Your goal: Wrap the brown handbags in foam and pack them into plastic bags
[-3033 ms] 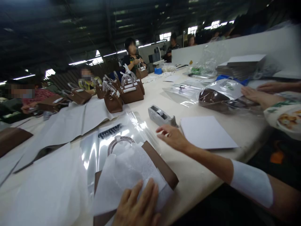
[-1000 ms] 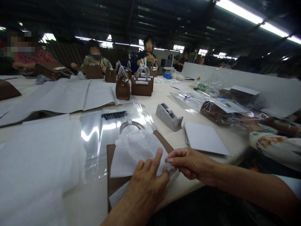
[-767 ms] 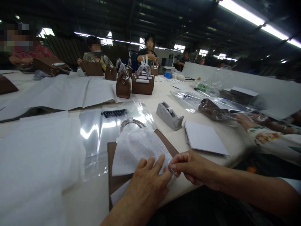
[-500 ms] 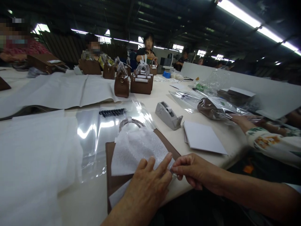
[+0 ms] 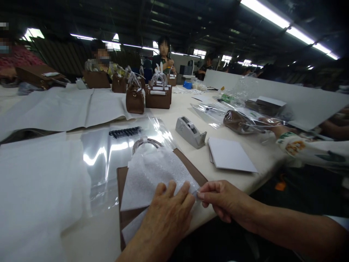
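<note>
A flat brown bag lies at the table's near edge, wrapped in white foam sheet, its wrapped handle pointing away from me. My left hand presses flat on the foam at the bag's near end. My right hand pinches a small clear strip, probably tape, against the foam edge right beside my left fingertips. A clear plastic bag with black print lies under and beyond the brown bag.
A grey tape dispenser and a stack of white cards sit to the right. White paper sheets cover the left. Upright brown handbags stand farther back. A co-worker's sleeve and a bagged brown item are at right.
My right hand went from near the tape dispenser to the foam's edge beside my left hand, pinching a strip there. The view has shifted slightly right.
</note>
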`<state>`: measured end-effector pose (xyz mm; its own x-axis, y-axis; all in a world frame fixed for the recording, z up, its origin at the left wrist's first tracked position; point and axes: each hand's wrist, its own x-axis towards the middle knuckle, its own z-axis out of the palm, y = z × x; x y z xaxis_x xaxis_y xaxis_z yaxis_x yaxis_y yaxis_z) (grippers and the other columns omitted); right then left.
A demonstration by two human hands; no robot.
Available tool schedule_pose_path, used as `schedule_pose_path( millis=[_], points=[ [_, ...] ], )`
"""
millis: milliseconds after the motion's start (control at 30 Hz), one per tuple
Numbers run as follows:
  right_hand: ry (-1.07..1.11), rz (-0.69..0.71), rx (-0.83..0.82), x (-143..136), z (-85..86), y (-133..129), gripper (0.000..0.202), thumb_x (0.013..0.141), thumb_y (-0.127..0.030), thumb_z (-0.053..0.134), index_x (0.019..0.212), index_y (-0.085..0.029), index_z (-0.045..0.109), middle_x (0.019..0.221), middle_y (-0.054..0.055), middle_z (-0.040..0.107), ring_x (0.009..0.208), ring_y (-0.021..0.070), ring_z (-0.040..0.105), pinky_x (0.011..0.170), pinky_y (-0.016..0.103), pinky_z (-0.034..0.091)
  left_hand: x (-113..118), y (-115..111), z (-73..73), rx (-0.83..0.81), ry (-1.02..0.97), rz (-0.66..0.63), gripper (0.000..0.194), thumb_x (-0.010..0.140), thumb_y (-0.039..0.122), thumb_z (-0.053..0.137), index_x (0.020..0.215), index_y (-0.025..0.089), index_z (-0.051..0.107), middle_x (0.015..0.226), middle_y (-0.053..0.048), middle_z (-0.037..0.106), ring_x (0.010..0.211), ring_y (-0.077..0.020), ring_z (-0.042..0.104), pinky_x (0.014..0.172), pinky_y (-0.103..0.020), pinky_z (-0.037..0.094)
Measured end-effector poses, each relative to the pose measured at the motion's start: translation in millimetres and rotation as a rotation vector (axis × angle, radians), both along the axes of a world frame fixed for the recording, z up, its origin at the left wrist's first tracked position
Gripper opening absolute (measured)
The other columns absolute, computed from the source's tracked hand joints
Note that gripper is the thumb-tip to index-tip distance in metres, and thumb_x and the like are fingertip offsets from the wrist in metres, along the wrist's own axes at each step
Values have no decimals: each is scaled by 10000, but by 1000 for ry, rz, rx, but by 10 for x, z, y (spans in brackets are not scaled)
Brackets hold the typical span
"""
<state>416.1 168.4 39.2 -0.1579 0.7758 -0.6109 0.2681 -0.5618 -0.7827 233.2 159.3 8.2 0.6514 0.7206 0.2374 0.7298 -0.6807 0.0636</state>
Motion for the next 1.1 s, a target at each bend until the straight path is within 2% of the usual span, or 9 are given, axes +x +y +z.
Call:
schedule_pose_path(
  millis=[200, 467, 533, 633, 700, 767, 900, 1033, 1100],
  points=[
    [7, -109, 55, 1, -86, -105, 342, 646, -285, 601, 802, -210, 307, 580, -74, 545, 317, 30, 353, 278, 132, 229, 8, 8, 17, -3, 34, -4, 375, 795, 286, 507, 1167, 278, 458, 1284, -3, 461, 1059, -271, 440, 797, -443, 354],
    [-80, -76, 216, 170, -522, -173, 335, 706, -369, 588, 754, -209, 298, 649, -75, 513, 317, 22, 364, 287, 143, 211, -12, -2, 1, 42, 107, -78, 434, 832, 300, 470, 1246, 405, 390, 1333, -68, 386, 1101, -326, 407, 814, -501, 345],
    [-163, -77, 291, 265, -506, -173, 304, 712, -363, 597, 752, -203, 341, 638, -68, 484, 359, 30, 374, 312, 159, 262, -28, -7, -17, 21, 119, -99, 444, 820, 318, 493, 1242, 415, 393, 1359, -92, 338, 1135, -354, 375, 823, -539, 337],
    [-238, -94, 598, 271, -297, -117, 217, 772, -372, 563, 804, -194, 442, 670, -30, 494, 529, 74, 477, 491, 194, 423, -30, -26, -15, -17, 146, -98, 454, 816, 301, 505, 1241, 415, 394, 1384, -100, 284, 1162, -369, 353, 851, -578, 321],
    [-112, 23, 785, 124, -120, -13, 216, 811, -376, 526, 921, -192, 496, 831, 23, 561, 753, 120, 558, 718, 236, 470, -12, -51, 7, -47, 159, -71, 474, 810, 289, 516, 1247, 411, 383, 1381, -94, 289, 1178, -373, 346, 874, -589, 314],
    [153, 248, 852, -113, -11, 147, 326, 840, -401, 483, 1092, -195, 488, 1090, 69, 544, 1027, 165, 519, 921, 289, 406, 20, -87, 39, -71, 161, -56, 459, 803, 292, 528, 1232, 396, 403, 1374, -81, 309, 1204, -363, 330, 910, -591, 298],
    [562, 558, 633, -547, -63, 491, 495, 902, -489, 279, 1279, -187, 385, 1309, 88, 427, 1238, 162, 361, 1053, 342, 264, 56, -174, 103, -1, 134, -57, 269, 839, 281, 482, 1103, 318, 518, 1321, -88, 390, 1247, -323, 307, 952, -536, 313],
    [450, 690, 605, -626, -135, 631, 550, 901, -512, 241, 1315, -174, 372, 1343, 91, 400, 1255, 172, 341, 1069, 365, 228, -102, -347, 135, 248, -54, -126, 169, 821, 171, 496, 969, 215, 562, 1075, -61, 572, 1094, -210, 483, 972, -416, 361],
    [260, 773, 739, -605, -117, 595, 638, 827, -533, 432, 1353, -189, 321, 1383, 87, 341, 1273, 213, 308, 1073, 402, 211, -271, -493, 129, 360, -266, 14, 164, 783, 160, 544, 944, 187, 539, 937, -42, 589, 1012, -181, 523, 957, -394, 394]
  ],
)
